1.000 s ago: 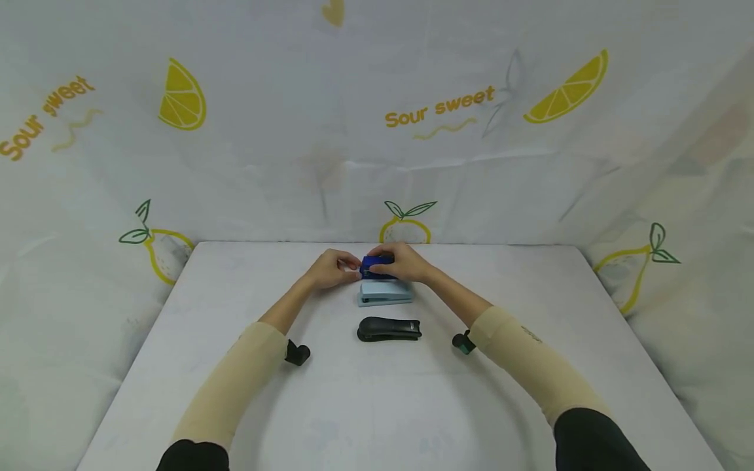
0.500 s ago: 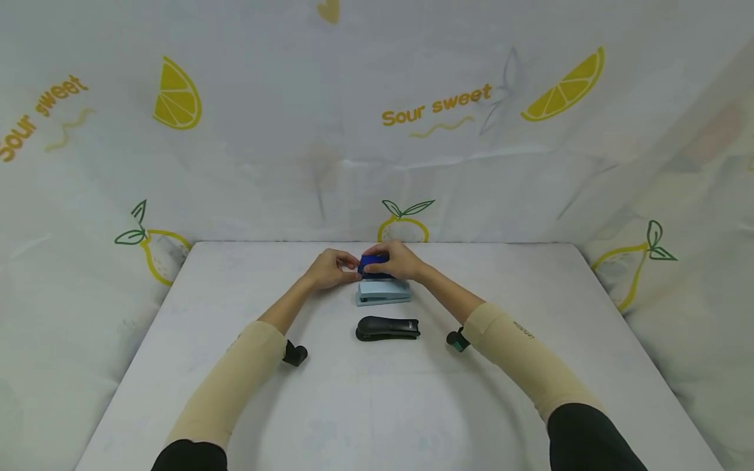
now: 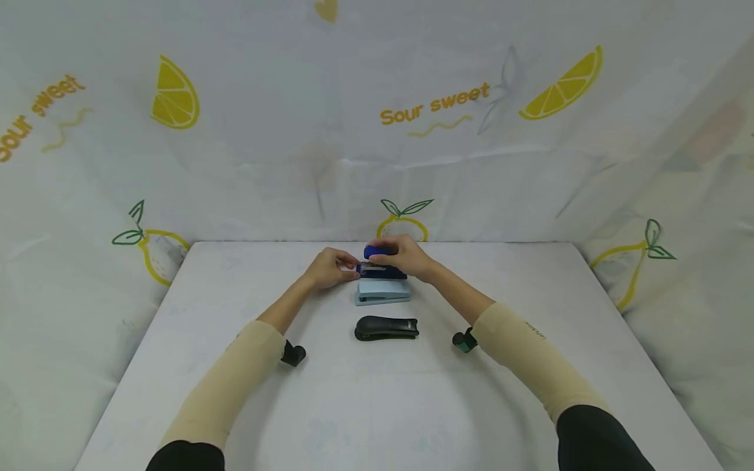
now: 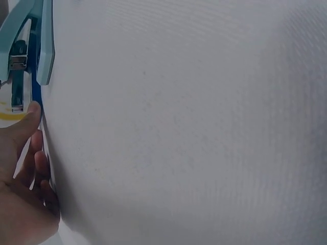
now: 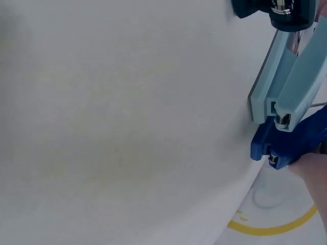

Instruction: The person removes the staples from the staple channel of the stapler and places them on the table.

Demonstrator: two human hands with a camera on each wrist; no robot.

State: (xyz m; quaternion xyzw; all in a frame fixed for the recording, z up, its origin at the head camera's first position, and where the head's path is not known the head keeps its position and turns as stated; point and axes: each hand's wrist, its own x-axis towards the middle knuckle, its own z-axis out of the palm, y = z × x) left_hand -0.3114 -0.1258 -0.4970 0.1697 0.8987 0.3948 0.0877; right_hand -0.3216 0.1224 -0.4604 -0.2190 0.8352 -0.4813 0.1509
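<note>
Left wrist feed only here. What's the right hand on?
Observer: Per the head view, the right hand grips the raised top of the dark blue stapler.
Operator: Copy. Anything closer to the person than the light blue stapler?
Observer: Yes, the head view shows a black stapler lying on the table, apart from the light blue one.

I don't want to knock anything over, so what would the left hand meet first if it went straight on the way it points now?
The blue stapler: the left hand appears to be touching its end, though exact contact is hard to judge.
</note>
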